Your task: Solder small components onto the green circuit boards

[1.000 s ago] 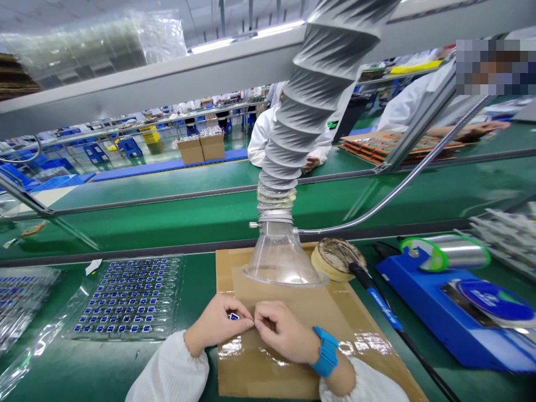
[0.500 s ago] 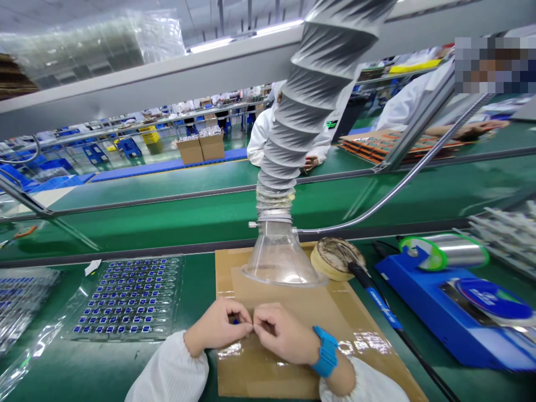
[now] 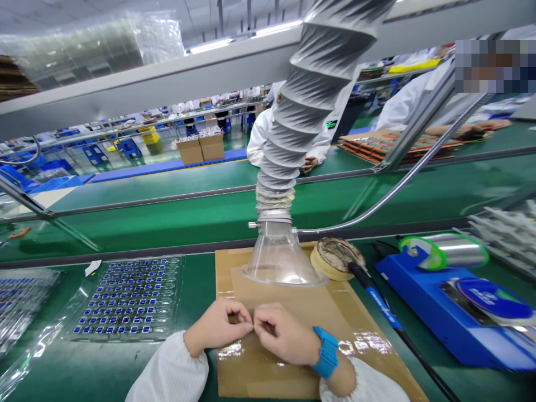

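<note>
My left hand and my right hand meet fingertip to fingertip above a taped cardboard sheet. Thumb and forefinger of each are pinched together. Whatever sits between the fingertips is hidden or too small to name. A clear fume-extraction hood hangs just beyond my hands on a grey ribbed duct. To the left lies a clear plastic tray with rows of small blue-topped parts. A soldering iron with a blue grip rests to the right, its front end at a round cream holder.
A blue solder feeder carries a solder wire spool at the right. More stacked trays lie far left. Across the green divider, two people in white sit, one by stacked orange-edged boards. A metal gooseneck crosses the right side.
A small blue spot visible beside my left fingers earlier no longer shows. My hands hold almost the same position. The person at the far right has shifted a hand slightly.
</note>
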Action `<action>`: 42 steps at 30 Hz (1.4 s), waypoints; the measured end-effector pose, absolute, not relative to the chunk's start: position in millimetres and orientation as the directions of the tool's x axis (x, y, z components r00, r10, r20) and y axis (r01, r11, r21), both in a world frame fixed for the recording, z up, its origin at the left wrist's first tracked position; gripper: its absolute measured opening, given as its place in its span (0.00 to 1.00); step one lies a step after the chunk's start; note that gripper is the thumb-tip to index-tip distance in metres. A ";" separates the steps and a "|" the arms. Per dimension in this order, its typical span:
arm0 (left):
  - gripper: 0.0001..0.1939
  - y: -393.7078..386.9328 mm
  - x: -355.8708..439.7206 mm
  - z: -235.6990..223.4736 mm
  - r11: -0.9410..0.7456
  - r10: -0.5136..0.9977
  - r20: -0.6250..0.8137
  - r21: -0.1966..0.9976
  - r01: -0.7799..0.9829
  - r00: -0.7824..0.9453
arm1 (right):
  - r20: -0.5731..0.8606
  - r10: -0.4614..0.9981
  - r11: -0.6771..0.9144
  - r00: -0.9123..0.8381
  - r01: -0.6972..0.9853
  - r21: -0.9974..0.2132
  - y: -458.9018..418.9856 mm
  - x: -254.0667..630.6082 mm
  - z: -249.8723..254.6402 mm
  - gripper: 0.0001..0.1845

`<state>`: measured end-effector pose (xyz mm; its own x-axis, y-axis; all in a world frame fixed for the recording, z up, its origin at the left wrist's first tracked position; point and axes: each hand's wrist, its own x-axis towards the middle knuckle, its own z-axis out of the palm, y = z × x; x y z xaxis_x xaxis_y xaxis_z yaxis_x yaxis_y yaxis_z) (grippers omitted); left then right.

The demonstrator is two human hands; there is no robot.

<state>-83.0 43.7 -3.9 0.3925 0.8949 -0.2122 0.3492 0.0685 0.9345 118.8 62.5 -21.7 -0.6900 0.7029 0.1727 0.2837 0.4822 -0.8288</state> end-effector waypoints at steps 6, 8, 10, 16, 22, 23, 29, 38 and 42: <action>0.09 42.8 -84.4 -6.3 0.107 0.854 -0.260 0.935 0.337 0.450 | 0.177 0.710 0.486 -0.681 0.292 -0.824 61.5 119.0 -22.4 0.09; 0.09 43.1 -84.8 -5.8 0.105 0.859 -0.257 0.935 0.339 0.442 | 0.174 0.710 0.482 -0.682 0.291 -0.827 61.6 119.1 -22.6 0.09; 0.10 43.5 -84.9 -4.5 0.122 0.858 -0.272 0.932 0.342 0.435 | 0.171 0.709 0.480 -0.684 0.290 -0.828 61.8 119.3 -22.3 0.10; 0.07 44.0 -84.4 -1.8 0.116 0.871 -0.243 0.947 0.301 0.428 | 0.165 0.714 0.468 -0.680 0.289 -0.835 62.9 118.7 -21.8 0.10; 0.07 44.8 -85.6 -4.5 0.063 0.885 -0.216 0.934 0.353 0.413 | 0.194 0.720 0.477 -0.666 0.272 -0.836 63.5 119.6 -22.2 0.11; 0.07 44.8 -85.8 -4.5 0.063 0.883 -0.219 0.931 0.358 0.414 | 0.198 0.727 0.473 -0.657 0.271 -0.838 63.3 120.0 -22.2 0.11; 0.07 45.1 -86.5 -2.3 0.045 0.895 -0.207 0.924 0.381 0.395 | 0.209 0.757 0.459 -0.619 0.276 -0.845 62.3 122.3 -22.3 0.10; 0.07 46.8 -88.6 -1.8 0.018 0.904 -0.163 0.938 0.347 0.394 | 0.225 0.792 0.456 -0.568 0.304 -0.837 63.6 124.0 -20.5 0.10; 0.07 44.8 -86.8 -2.6 0.034 0.892 -0.170 0.949 0.313 0.419 | 0.211 0.762 0.456 -0.612 0.275 -0.846 61.8 121.1 -20.9 0.10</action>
<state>-86.8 44.8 -2.6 0.4192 0.8919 -0.1700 0.3128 0.0339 0.9492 121.1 61.8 -20.9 -0.6123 0.7618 0.2114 0.2754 0.4561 -0.8462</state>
